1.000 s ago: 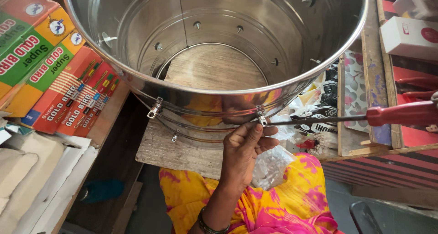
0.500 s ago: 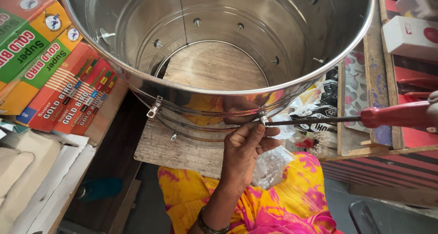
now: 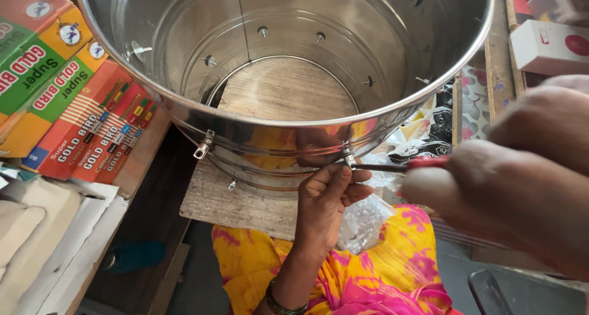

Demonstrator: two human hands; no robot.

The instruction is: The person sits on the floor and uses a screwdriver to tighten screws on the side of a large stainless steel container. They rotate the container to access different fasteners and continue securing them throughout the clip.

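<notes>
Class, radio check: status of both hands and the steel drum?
Left hand pinching bracket on steel drum. Right hand gripping red-handled screwdriver, tip at bracket. Nothing blocking.

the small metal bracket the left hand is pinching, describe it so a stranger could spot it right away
Start at the big shiny steel drum standing on the wooden board. On its near outer wall, the bracket sits where the left hand and the red-handled screwdriver meet. The similar clip further left has nothing touching it.
</notes>
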